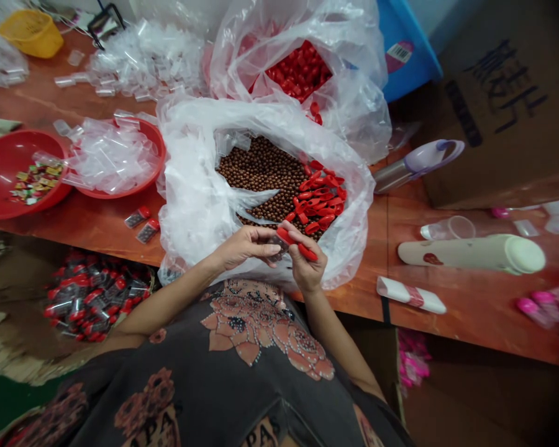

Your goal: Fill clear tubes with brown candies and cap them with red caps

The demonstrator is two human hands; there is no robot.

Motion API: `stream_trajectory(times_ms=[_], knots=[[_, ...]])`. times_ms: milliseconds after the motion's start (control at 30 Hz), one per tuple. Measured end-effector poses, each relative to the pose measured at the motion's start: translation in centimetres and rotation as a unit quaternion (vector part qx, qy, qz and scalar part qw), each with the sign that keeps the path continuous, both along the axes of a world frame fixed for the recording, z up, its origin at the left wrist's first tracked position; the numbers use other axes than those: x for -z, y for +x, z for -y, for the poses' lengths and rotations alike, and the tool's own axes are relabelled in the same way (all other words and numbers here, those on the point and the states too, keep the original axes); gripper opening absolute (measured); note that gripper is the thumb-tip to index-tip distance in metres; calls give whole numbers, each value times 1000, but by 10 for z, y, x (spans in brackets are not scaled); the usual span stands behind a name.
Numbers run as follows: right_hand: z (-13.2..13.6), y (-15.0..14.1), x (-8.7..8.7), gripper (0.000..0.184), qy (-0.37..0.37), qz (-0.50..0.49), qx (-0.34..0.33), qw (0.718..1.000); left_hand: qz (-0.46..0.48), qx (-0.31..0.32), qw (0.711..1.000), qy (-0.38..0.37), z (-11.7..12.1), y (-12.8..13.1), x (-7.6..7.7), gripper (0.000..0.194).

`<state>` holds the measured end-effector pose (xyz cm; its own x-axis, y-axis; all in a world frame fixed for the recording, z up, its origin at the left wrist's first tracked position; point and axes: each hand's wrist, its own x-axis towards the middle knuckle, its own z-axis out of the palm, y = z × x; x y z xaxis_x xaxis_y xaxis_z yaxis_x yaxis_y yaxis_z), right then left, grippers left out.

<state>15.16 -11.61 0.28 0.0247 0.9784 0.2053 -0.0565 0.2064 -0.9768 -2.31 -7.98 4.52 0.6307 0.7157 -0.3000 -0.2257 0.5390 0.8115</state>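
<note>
My left hand (245, 245) pinches a small clear plastic tube (282, 242) with dark contents, partly hidden by the fingers. My right hand (309, 268) is closed beside it, holding a red plastic cap (286, 235) against the tube's end. Another red piece (307, 252) sticks out between the right fingers. Both hands are over the near edge of an open white plastic bag (186, 180). Inside the bag are many brown round balls (261, 164), with a pile of red plastic pieces (319, 198) lying on their right side.
Left stand a red bowl (0, 180) of small wrapped pieces and a red bowl (156, 164) of clear tubes. Two filled tubes (148, 231) lie nearby. Below is a heap of red-capped tubes (93, 298). A flask (466, 253) and carton (507, 124) are right; another bag (354, 118) is behind.
</note>
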Motion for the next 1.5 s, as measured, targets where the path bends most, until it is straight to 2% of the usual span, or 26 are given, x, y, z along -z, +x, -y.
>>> stream_trajectory(times_ms=[167, 267, 400, 600, 733, 800, 867, 933, 1033, 1133, 1200, 1267, 1367, 1433, 1500], knots=[[-7, 8, 5, 65, 56, 41, -78, 995, -16, -17, 1000, 9, 0, -2, -1, 35], [-10, 6, 8, 76, 81, 93, -74, 990, -33, -44, 998, 38, 1, -3, -1, 32], [-10, -2, 9, 66, 96, 143, -47, 984, -30, -55, 996, 69, 3, -3, 1, 24], [-8, -8, 11, 61, 128, 114, -23, 985, -27, -85, 996, 29, 7, 1, 8, 29], [-7, -2, 9, 68, 68, 22, -74, 995, -17, -93, 995, 37, 11, 3, 3, 29], [-6, 0, 6, 56, 24, -55, -83, 995, -16, -77, 996, 50, 12, 4, -2, 30], [-6, -1, 3, 38, -17, -108, -52, 993, -24, -47, 997, 62, 11, 4, -5, 34], [-7, -4, 1, 33, -46, -119, -5, 992, -41, -25, 995, 83, 10, 5, -5, 37], [-6, -5, -5, 37, -60, -47, 48, 996, -81, -11, 986, 144, 8, 6, -2, 37], [-5, 1, -14, 35, -2, 118, 39, 992, -122, -4, 972, 203, 6, 5, 0, 30], [-4, 7, -20, 43, 66, 231, -1, 971, -132, -11, 966, 224, 5, 5, 0, 29], [-4, 12, -23, 60, 121, 311, -36, 942, -133, -18, 964, 229, 5, 5, -1, 31], [-3, 12, -21, 86, 153, 383, -42, 910, -131, -28, 969, 207, 7, 6, -1, 34], [-3, 9, -17, 93, 161, 406, -30, 899, -115, -34, 981, 156, 7, 8, 1, 41], [-2, 4, -14, 90, 170, 412, -18, 895, -95, -34, 992, 76, 7, 12, 6, 58]])
